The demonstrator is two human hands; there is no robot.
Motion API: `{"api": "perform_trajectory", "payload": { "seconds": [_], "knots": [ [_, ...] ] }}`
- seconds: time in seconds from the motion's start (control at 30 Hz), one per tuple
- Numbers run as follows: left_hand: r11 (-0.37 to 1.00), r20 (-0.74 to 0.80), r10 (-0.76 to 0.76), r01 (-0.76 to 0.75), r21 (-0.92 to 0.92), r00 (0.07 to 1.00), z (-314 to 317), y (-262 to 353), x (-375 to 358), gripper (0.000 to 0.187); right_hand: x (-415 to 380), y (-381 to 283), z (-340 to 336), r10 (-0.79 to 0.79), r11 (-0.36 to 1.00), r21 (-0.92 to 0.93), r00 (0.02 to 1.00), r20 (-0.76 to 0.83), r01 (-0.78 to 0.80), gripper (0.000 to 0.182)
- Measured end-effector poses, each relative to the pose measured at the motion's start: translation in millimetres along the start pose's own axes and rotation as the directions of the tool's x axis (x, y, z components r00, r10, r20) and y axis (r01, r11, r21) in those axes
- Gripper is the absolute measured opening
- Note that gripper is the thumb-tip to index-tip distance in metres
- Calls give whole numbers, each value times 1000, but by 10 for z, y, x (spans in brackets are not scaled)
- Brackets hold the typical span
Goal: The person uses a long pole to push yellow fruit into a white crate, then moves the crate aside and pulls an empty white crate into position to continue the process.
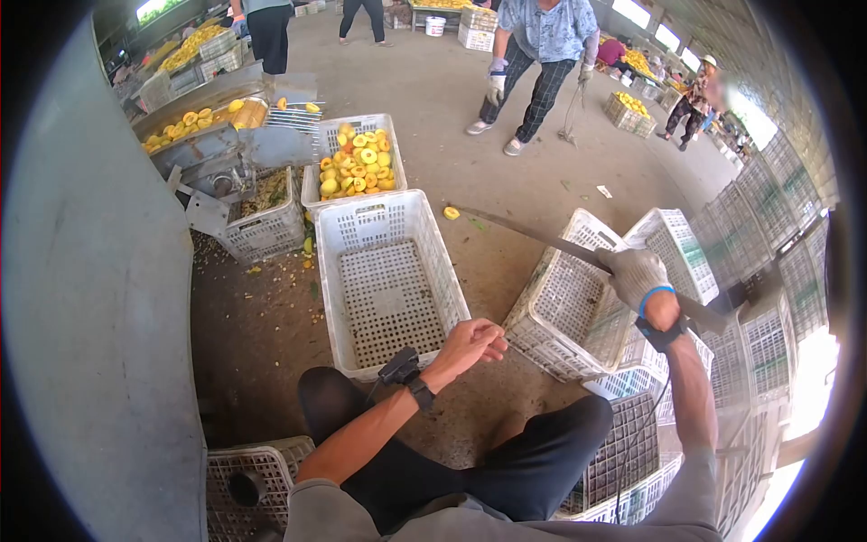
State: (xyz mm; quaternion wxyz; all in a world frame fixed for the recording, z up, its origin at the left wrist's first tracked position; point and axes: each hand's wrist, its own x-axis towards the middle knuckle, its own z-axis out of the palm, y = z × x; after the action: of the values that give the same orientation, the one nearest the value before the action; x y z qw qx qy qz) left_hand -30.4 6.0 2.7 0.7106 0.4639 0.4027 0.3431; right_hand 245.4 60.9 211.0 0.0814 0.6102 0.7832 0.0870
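Observation:
My right hand (637, 275), in a pale knitted glove, is closed around a long, narrow, flat bar (542, 237). The bar slants from the floor area ahead down to my right. My left hand (470, 348) is bare, its fingers loosely bent and nothing seen in them. It hovers by the near right corner of a white plastic crate (327, 271), whose perforated bottom shows. Beyond that crate, another white crate (310, 191) holds yellow halved peaches (359, 164). Under the bar, to the right, tilts a further white crate (533, 339).
A metal machine (212, 185) with peach halves and a rod chute (293, 117) stands ahead left. Below it sits a crate of pits (266, 226). A grey panel (99, 298) closes off the left; stacked crates (759, 199) line the right. Several people stand further off.

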Motion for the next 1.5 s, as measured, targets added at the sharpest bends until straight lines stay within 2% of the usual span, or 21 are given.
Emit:
{"api": "perform_trajectory", "payload": {
  "seconds": [0.1, 0.17, 0.23, 0.3, 0.33, 0.4, 0.47, 0.57, 0.6, 0.7, 0.77, 0.83, 0.93, 0.97, 1.0, 1.07, 1.13, 1.27, 1.37, 1.43, 1.5],
  "knots": [
    [1000, 7, -15, 15, 1, 1000, 28, -26, 22, 33, -491, 241, -298, 26, 998, -60, 996, 83, -21, 43],
    [1000, 5, -12, 12, 2, 1000, -1, -29, 28, 33, -921, 156, -944, 92, 968, -248, 979, 183, -44, 34],
    [1000, 16, -8, 8, 0, 1000, 22, -56, 21, 34, -1251, 311, -1384, 118, 960, -275, 972, 201, -60, 40],
    [1000, 22, -10, 10, 0, 1000, 23, -109, 38, 33, -1536, 499, -1585, 104, 991, -97, 983, 150, -90, 45],
    [1000, 25, -13, 13, 1, 1000, 38, -107, 38, 32, -1661, 581, -1590, 102, 995, -6, 987, 121, -102, 48],
    [998, 24, -44, 43, 39, 999, 84, -101, 38, 32, -1850, 662, -1449, 133, 989, 66, 990, 45, -136, 50],
    [995, 22, -70, 68, 71, 997, 117, -80, 37, 33, -1923, 589, -1487, 162, 983, 64, 979, 122, -171, 49],
    [991, 23, -94, 92, 102, 995, 144, -66, 41, 35, -1997, 640, -1365, 138, 982, 131, 990, 16, -139, 49],
    [990, 17, -93, 91, 109, 996, 145, -62, 46, 35, -1986, 667, -1293, 168, 964, 207, 986, 3, -164, 47],
    [990, 4, -88, 87, 115, 996, 156, -70, 57, 35, -1847, 547, -1254, 263, 963, 37, 963, 51, -265, 45],
    [989, 5, -91, 90, 118, 996, 160, -67, 71, 35, -1828, 528, -1150, 240, 964, 120, 971, -11, -237, 43],
    [989, 5, -101, 100, 113, 995, 175, -53, 57, 35, -1755, 776, -932, 203, 972, 115, 979, 21, -204, 44],
    [991, 15, -90, 88, 103, 996, 148, -96, 67, 33, -1790, 761, -1117, 225, 964, 131, 973, 54, -231, 46],
    [990, 16, -98, 96, 104, 995, 143, -102, 69, 34, -1823, 781, -1143, 190, 972, 130, 981, 41, -194, 47],
    [989, 17, -103, 101, 105, 994, 151, -85, 66, 36, -1882, 832, -1147, 154, 979, 130, 988, 26, -157, 47],
    [988, 30, -114, 110, 109, 993, 155, -90, 77, 38, -1989, 874, -1018, 318, 907, 251, 941, 115, -337, 46],
    [986, 37, -120, 115, 118, 992, 154, -142, 108, 38, -2100, 899, -938, 281, 935, 200, 956, 87, -293, 44],
    [983, 49, -129, 121, 137, 990, 152, -210, 105, 36, -2312, 835, -921, 271, 935, 235, 963, 8, -265, 45],
    [981, 61, -119, 108, 162, 991, 152, -324, 144, 34, -2679, 1010, -796, 343, 875, 364, 939, 4, -321, 45],
    [979, 72, -120, 107, 173, 990, 153, -395, 149, 34, -2987, 1085, -818, 409, 786, 491, 911, 44, -377, 46],
    [983, 94, -116, 101, 151, 989, 134, -515, 185, 36, -3297, 1150, -763, 390, 811, 481, 920, -25, -331, 47]
  ]
}}
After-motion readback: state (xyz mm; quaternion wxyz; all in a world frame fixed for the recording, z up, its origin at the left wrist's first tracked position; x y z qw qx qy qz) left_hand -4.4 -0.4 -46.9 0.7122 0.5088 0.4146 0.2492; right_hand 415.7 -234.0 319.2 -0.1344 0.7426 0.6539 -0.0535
